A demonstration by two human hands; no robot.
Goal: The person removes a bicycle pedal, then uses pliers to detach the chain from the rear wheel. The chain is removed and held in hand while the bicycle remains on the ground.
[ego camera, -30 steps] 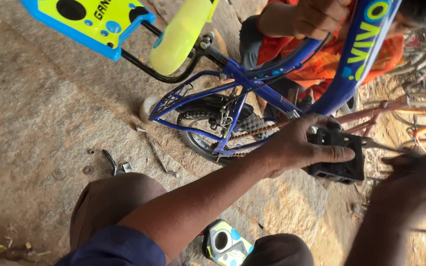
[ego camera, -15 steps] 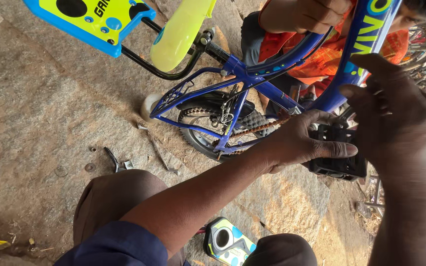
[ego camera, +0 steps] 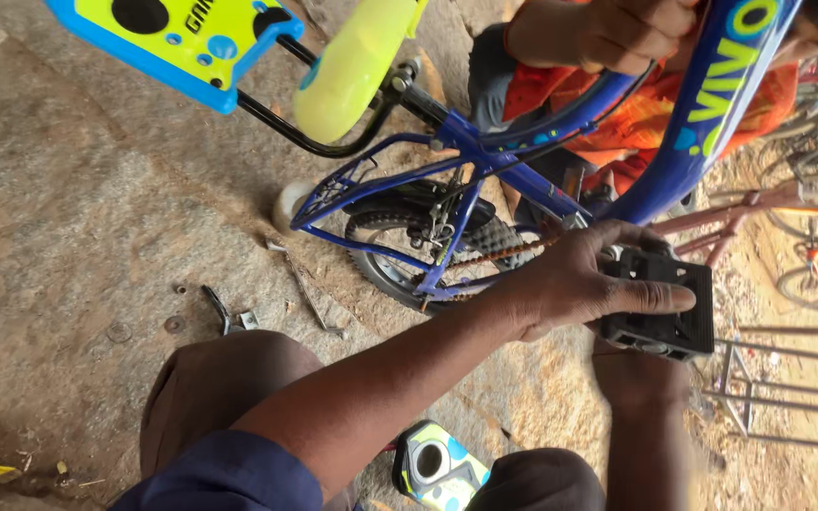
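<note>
— Left hand (ego camera: 584,284)?
— Closed over the black pedal (ego camera: 666,308), fingers clamped on its ribbed, blocky plastic; right of centre, just beside the glossy blue frame (ego camera: 485,156).
— Right hand (ego camera: 629,361)?
— Under the pedal, mostly hidden; cannot tell the grip.
— Step?
— Probably seating the pedal at the crank. Calls for square alignment and steady turning.
— Around?
— Rough stone floor (ego camera: 78,208), thin metal spanner (ego camera: 307,293) lying left, knobbly tyre (ego camera: 381,237).

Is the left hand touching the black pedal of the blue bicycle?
Touching. The head view shows the left hand laid over the black pedal, with its fingers pressed flat across the top face and no gap between them.
</note>
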